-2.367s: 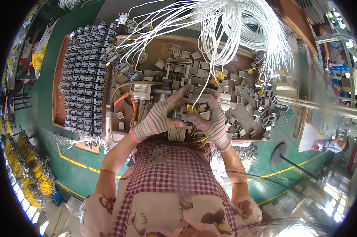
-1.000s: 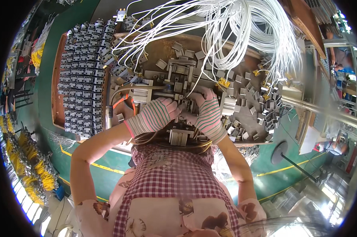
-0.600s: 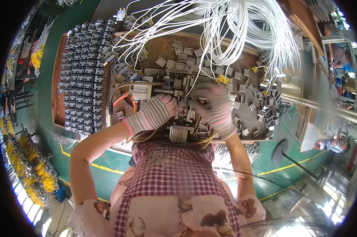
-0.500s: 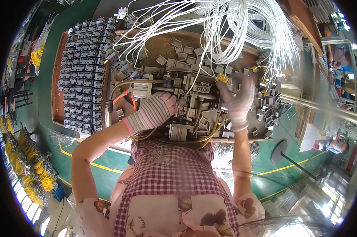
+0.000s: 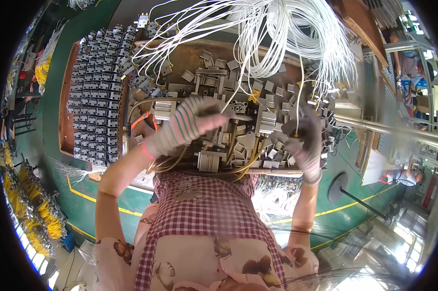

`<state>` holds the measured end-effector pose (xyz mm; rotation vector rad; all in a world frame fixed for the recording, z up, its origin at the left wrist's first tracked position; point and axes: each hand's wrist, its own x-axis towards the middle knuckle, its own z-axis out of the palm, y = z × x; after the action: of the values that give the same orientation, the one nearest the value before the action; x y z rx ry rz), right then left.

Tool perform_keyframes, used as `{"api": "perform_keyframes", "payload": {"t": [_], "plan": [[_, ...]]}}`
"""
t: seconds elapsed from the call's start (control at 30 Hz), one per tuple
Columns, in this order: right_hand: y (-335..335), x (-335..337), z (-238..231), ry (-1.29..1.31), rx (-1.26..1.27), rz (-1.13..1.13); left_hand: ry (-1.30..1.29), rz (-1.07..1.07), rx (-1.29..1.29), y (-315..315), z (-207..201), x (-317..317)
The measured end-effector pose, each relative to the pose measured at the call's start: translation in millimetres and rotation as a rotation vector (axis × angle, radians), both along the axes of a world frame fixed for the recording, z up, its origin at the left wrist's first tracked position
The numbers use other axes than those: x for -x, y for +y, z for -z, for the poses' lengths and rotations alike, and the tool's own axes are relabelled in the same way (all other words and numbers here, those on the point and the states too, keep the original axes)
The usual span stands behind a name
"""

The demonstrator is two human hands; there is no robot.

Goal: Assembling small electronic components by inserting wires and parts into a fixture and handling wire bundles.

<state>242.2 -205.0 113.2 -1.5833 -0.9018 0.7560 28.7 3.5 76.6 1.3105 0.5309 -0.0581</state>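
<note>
Head view: my left hand [image 5: 187, 127], in its striped glove, rests on the metal fixture [image 5: 224, 138] at the middle of the workbench [image 5: 180, 58], its fingers curled around a white wire [image 5: 228, 99] that runs up and away toward the far edge. My right hand [image 5: 304, 140] hangs out toward the bench's right edge, over the scattered grey connector blocks [image 5: 272, 150]; its fingers look bent, but whether they pinch anything I cannot tell. The wire's long axis runs near to far, from the fixture up into the bundle of white wires [image 5: 287, 34] draped over the far right corner. My left hand is the one on it; my right is well apart from it. Rows of grey parts [image 5: 98, 92] fill the tray on the left.
</note>
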Motion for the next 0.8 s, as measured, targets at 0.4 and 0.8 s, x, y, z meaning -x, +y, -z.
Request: {"api": "perform_keyframes", "payload": {"t": [0.4,0.8], "plan": [[-8,17,35,0.094,-0.106,0.140,-0.256,-0.478,-1.548,112,-7,56],[4,39,28,-1.160,0.083,-0.148,0.359,-1.262,-0.377,197,110,420]]}}
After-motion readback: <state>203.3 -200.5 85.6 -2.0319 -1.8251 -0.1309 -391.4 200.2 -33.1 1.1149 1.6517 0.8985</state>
